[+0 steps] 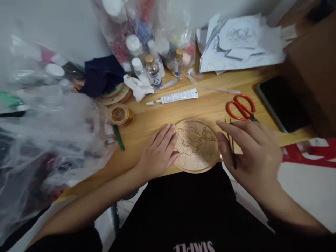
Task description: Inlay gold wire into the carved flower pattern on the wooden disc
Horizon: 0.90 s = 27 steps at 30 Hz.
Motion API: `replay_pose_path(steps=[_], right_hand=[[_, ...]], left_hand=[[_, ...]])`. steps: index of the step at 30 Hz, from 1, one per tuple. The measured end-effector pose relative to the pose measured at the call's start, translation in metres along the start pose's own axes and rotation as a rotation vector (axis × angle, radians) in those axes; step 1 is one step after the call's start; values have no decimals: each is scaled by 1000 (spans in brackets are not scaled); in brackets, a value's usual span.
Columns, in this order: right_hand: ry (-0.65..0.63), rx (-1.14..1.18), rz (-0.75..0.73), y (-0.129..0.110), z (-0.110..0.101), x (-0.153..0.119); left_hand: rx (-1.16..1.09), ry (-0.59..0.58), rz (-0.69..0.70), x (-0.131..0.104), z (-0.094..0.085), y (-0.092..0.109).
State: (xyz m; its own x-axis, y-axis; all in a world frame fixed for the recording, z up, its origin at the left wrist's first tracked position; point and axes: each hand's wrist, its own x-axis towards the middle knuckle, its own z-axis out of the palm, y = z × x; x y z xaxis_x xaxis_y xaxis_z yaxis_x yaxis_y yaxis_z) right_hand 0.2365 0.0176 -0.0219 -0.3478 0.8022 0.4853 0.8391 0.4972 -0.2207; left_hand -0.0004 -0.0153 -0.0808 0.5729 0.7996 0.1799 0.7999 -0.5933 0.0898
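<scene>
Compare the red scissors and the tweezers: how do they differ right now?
Color: scissors have red handles; tweezers look black throughout.
Place: scissors lie on the tabletop; tweezers are in the right hand.
Shape: scissors have two wide loops; tweezers are slim, loopless.
Shared: both are two-armed hand tools.

In front of you, the board (pixel 196 157) is lying at the table's (pixel 147 122) near edge, partly under your left hand (pixel 159 154). Your right hand (pixel 256 150) is holding the tweezers (pixel 233 150) just right of it. Scissors (pixel 243 107) are lying behind that hand, and a phone (pixel 285 101) is lying farther right. A tube (pixel 180 96) is lying behind the board; bottles (pixel 153 71) are standing behind the tube. Papers (pixel 236 45) are lying back right. A spool (pixel 120 114) is sitting left of the tube, a stick (pixel 119 137) is lying before the spool, and plastic bags (pixel 68 129) are lying farther left.
</scene>
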Motion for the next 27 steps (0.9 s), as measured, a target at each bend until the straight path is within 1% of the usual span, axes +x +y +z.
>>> replay_pose_path(steps=[4, 7, 10, 12, 14, 16, 19, 21, 23, 27], right_hand=[[50, 115, -92, 4, -6, -5], [25, 245, -165, 1, -1, -12], [-44, 355, -230, -2, 12, -23], [-74, 389, -264, -4, 22, -30], [-81, 401, -275, -3, 30, -36], [-79, 408, -269, -2, 36, -41], [-60, 426, -253, 2, 39, -48], [-53, 439, -233, 3, 39, -52], [-43, 441, -212, 4, 38, -54], [-38, 437, -165, -1, 37, -54]], left_hand=[[69, 39, -179, -5, 2, 29], [103, 46, -287, -6, 4, 48], [100, 44, -351, -4, 1, 57], [69, 57, -378, 0, -4, 57], [6, 56, -397, 5, -9, 53], [-92, 57, -392, 9, -13, 44], [-235, 119, -362, 13, -19, 25], [-256, 159, -333, 12, -23, 9], [-215, 172, -249, 9, -26, -8], [-57, 146, 99, 5, -26, -37]])
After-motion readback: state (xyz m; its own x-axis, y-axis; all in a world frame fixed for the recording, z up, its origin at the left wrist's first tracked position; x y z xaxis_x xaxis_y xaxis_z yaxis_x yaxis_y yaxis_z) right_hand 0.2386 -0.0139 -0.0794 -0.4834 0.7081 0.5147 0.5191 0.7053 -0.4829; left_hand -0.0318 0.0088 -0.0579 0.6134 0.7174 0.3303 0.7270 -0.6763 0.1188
